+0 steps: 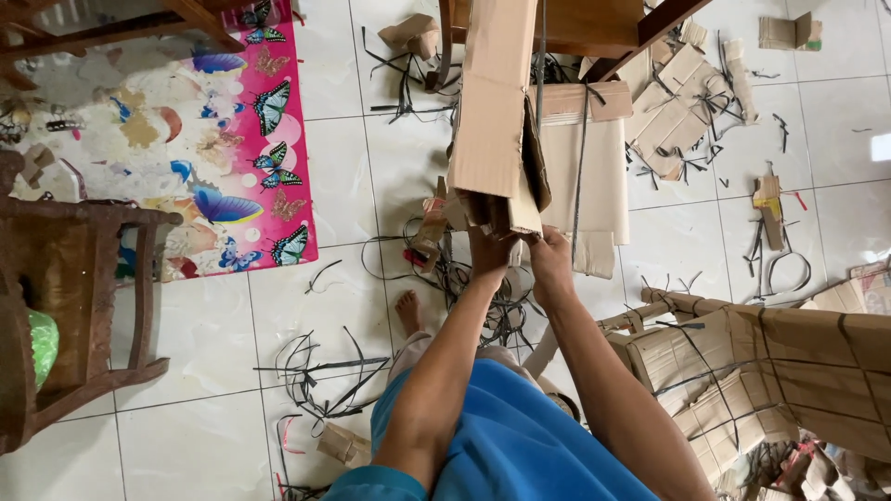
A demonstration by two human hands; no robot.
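A tall flattened brown cardboard box (497,111) stands upright in front of me, its lower flaps bent open. My left hand (489,252) grips the bottom flaps from below. My right hand (549,260) holds the lower right edge of the same box, close beside the left. Both arms reach forward over my blue clothing (520,436). My bare foot (408,311) rests on the white tile floor among black plastic straps.
A butterfly-print mat (186,139) lies at the left, with a wooden chair (74,306) by it. Strapped bundles of flat cardboard (770,380) sit at the right. More cardboard (589,176) and loose black straps (325,371) litter the tiles. A wooden table (594,28) stands behind.
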